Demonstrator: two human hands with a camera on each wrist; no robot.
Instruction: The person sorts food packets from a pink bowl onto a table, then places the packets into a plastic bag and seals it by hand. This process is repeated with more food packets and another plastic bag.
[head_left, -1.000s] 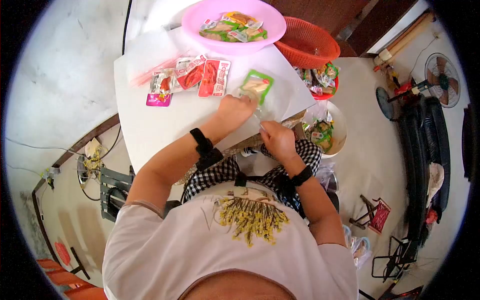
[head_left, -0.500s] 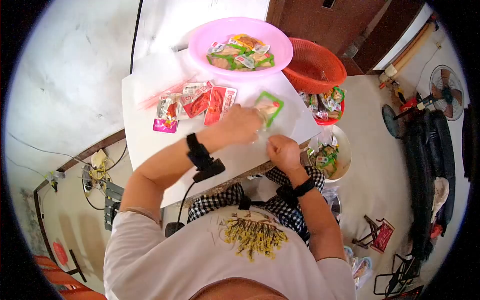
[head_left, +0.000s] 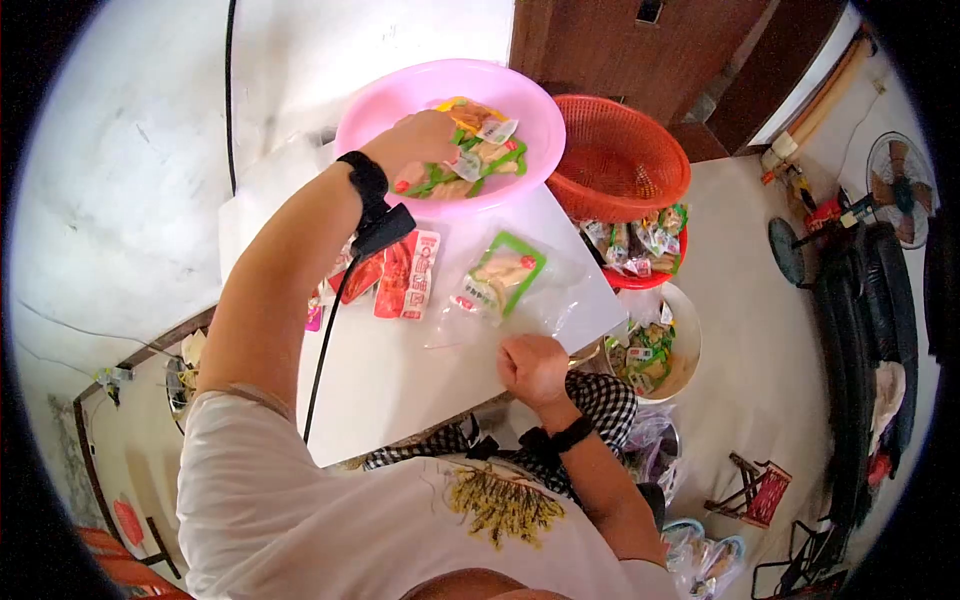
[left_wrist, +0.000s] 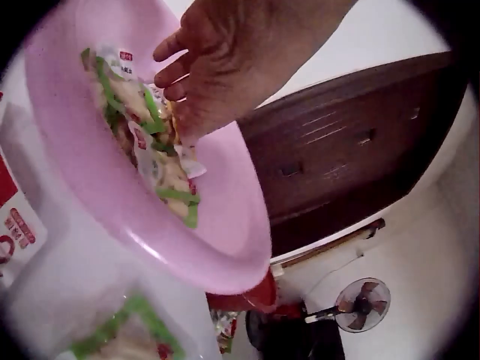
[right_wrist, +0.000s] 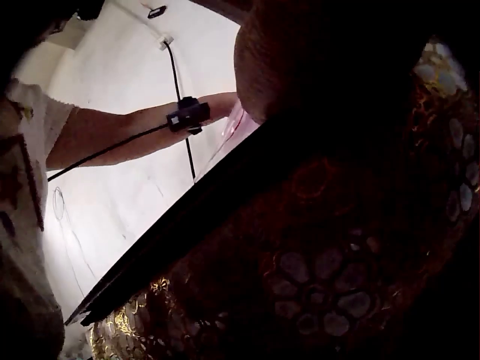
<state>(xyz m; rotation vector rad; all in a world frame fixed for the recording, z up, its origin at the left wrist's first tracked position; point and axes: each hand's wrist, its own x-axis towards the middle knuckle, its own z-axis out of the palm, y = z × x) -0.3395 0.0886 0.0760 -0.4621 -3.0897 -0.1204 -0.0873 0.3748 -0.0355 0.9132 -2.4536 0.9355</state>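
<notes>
My left hand (head_left: 420, 138) reaches into the pink basin (head_left: 358, 118), above green-edged food packs (head_left: 500, 155). In the left wrist view its fingers (left_wrist: 174, 69) are loosely bent over the packs (left_wrist: 142, 112), with nothing visibly gripped. My right hand (head_left: 533, 368) is curled at the table's front edge, at the lower edge of a clear bag (head_left: 555, 300); its fingertips are hidden. Shiny film (right_wrist: 229, 139) shows beside that hand (right_wrist: 259, 67) in the right wrist view. A green-edged pack (head_left: 505, 275) lies flat at the clear bag.
Red packs (head_left: 405, 275) lie on the white table (head_left: 385, 385), left of the green-edged pack. An orange-red basket (head_left: 620, 165) stands right of the basin. Below it are a red container of packs (head_left: 640, 245) and a white bucket (head_left: 685, 345). A cable (head_left: 325, 370) hangs from my left wrist.
My left hand has left the green-edged pack and moved up and left into the pink basin. The right hand stays near the table edge. The view has shifted.
</notes>
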